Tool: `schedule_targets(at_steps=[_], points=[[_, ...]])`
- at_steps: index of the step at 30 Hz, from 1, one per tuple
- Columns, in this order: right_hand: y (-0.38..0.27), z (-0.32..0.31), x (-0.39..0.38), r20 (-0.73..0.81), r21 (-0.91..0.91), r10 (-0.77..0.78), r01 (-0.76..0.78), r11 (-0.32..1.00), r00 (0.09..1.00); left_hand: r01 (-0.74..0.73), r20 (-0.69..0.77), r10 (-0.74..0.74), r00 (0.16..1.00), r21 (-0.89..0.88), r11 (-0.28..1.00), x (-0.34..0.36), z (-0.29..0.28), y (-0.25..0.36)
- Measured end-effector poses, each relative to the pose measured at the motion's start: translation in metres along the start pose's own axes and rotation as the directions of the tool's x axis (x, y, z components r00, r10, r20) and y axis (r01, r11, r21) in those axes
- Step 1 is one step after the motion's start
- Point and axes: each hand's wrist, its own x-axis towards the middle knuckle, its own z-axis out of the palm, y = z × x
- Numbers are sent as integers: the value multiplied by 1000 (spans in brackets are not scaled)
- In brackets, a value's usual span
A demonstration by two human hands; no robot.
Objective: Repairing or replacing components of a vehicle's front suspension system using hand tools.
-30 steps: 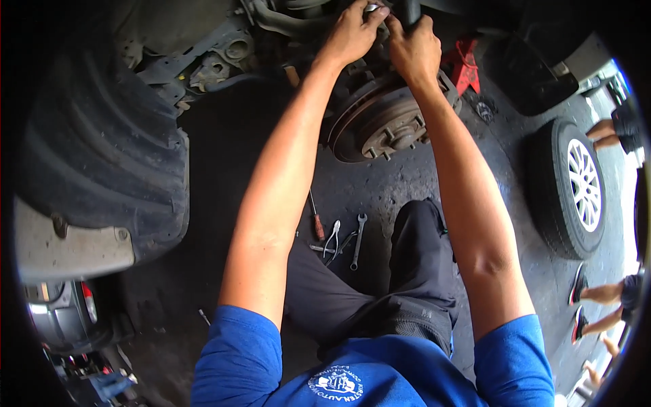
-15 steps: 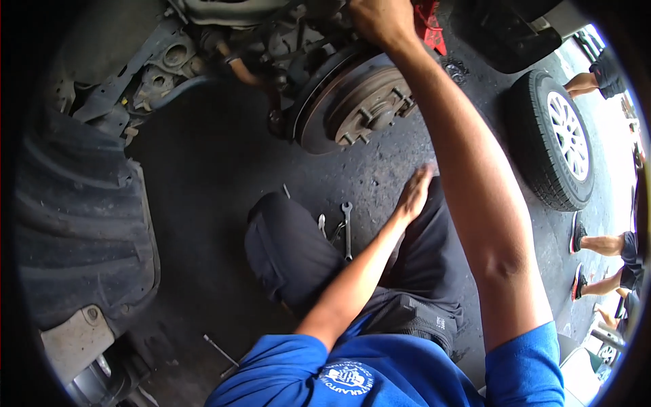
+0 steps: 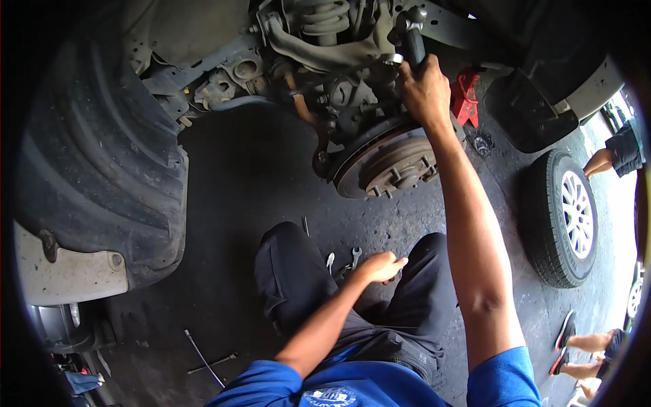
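Observation:
My right hand (image 3: 427,91) is raised into the wheel well, fingers curled at a dark cylinder (image 3: 413,44) with a silver fitting on top; a silver ring (image 3: 394,59) shows by my thumb. Below it is the rusty brake disc and hub (image 3: 400,176), with studs exposed. My left hand (image 3: 385,268) is low between my knees, fingers closed, what they hold hidden. Beside it on the floor lie an open-end wrench (image 3: 356,254) and partly hidden pliers (image 3: 330,262). A coil spring (image 3: 324,20) and control arm (image 3: 339,54) are overhead.
A red jack stand (image 3: 466,98) stands behind the disc, a loose wheel (image 3: 556,224) at right. The black wheel liner (image 3: 102,169) fills the left side. Metal bars (image 3: 207,356) lie at lower left. Other people's legs (image 3: 586,342) show at far right.
My left hand has left the raised position beside my right hand and dropped to my lap. The view has shifted, showing more of the suspension and my right hand again.

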Motion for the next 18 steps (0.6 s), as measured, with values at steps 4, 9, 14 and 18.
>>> schedule_targets(at_steps=[4, 9, 14, 18], points=[[-9, 2, -2, -7, 49, -22, 22, 999, 1000, -809, -733, 537, 417, -30, 587, -125, -108, 84], [-1, 10, 0, 35, 30, 3, -4, 1000, 999, -342, -648, 751, -127, 739, 580, -90, -238, 165], [-5, 5, -3, 32, 72, 98, -100, 992, 995, -316, -611, 790, -40, 758, 570, -63, -288, 177], [-1, -2, 4, -28, 117, 128, -124, 985, 991, -338, -636, 755, 161, 683, 648, -74, -324, 204]])
